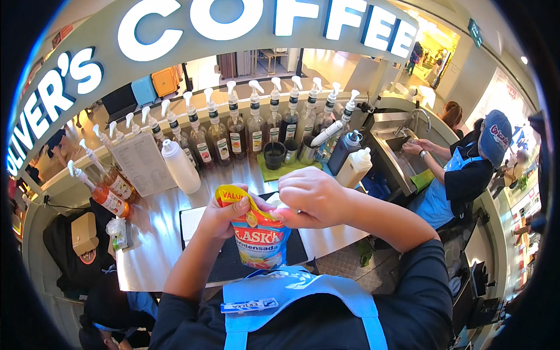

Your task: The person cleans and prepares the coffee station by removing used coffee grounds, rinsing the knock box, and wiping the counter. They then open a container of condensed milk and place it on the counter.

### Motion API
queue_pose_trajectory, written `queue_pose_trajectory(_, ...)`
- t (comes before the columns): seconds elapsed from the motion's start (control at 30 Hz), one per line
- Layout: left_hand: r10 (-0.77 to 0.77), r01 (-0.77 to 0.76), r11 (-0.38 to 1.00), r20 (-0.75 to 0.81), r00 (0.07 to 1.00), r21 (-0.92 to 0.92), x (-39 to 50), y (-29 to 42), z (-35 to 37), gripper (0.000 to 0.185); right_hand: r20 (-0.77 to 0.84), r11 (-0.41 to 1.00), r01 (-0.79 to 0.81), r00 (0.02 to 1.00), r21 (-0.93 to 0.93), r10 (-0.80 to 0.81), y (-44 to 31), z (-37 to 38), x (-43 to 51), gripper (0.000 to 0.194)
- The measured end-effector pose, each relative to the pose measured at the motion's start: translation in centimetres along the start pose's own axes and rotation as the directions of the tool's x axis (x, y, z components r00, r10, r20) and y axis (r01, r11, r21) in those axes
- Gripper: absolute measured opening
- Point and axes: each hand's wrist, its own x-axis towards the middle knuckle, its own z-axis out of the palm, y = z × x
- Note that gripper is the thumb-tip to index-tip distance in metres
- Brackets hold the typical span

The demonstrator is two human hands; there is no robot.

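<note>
A red, yellow and blue Alaska condensed milk pouch (261, 245) is held upright before my chest, above the counter. My left hand (225, 214) pinches its yellow top at the left side, thumb in front. At the top right edge of the pouch, my right hand (308, 199) is curled, with its thumb against the rim. Something small and shiny shows under those fingers; I cannot tell what it is. A white round thing (274, 200) is partly visible behind the hands. Below the pouch a black mat (227, 264) lies on the steel counter (151, 258).
Pump-topped syrup bottles (236, 135) line the counter's back edge. A white squeeze bottle (180, 166) stands left, cups (274, 156) on a green cloth (267, 174) ahead. A co-worker (455, 175) has hands at the sink (404, 151) on the right. Another person (113, 306) bends at lower left.
</note>
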Motion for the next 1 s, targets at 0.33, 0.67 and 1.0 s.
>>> queue_pose_trajectory(0.33,0.586,-0.319,-0.124,0.329,0.741,0.940,-1.4,-3.8,5.7,0.037,-0.022,0.474,-0.746,0.527,0.467,0.850,-1.2,2.0,-2.9,0.053)
queue_pose_trajectory(0.67,0.494,-0.341,0.694,-0.075,0.866,0.635,-4.8,-2.7,1.1,0.032,-0.026,0.974,0.001,1.000,0.226,0.005,-2.8,0.0,-2.6,0.032)
queue_pose_trajectory(1.0,0.400,-0.218,0.742,-0.158,0.903,0.634,-5.0,-3.3,-0.9,0.035,-0.040,0.859,0.500,0.862,-0.109,-0.506,-1.0,-1.2,-3.3,0.019)
